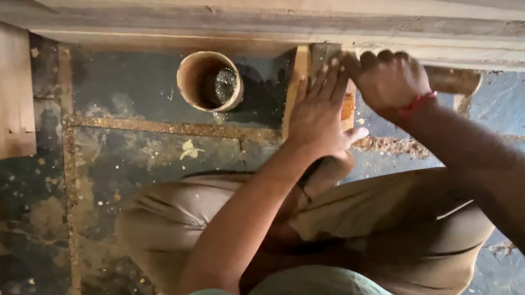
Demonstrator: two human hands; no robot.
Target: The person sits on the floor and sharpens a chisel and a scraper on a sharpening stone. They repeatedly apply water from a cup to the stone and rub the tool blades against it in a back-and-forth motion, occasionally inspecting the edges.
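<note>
- No packages, labels, signs or screens show anywhere in the frame.

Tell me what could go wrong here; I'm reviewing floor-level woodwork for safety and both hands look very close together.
The left hand lies flat on the upright wooden piece, right beside the right hand, whose grip closes on a wooden handle; a slip could hit the fingers. The open cup stands on the floor close by and might be knocked over. Sawdust on the stone floor could let the crouching person's footing slide.
</note>
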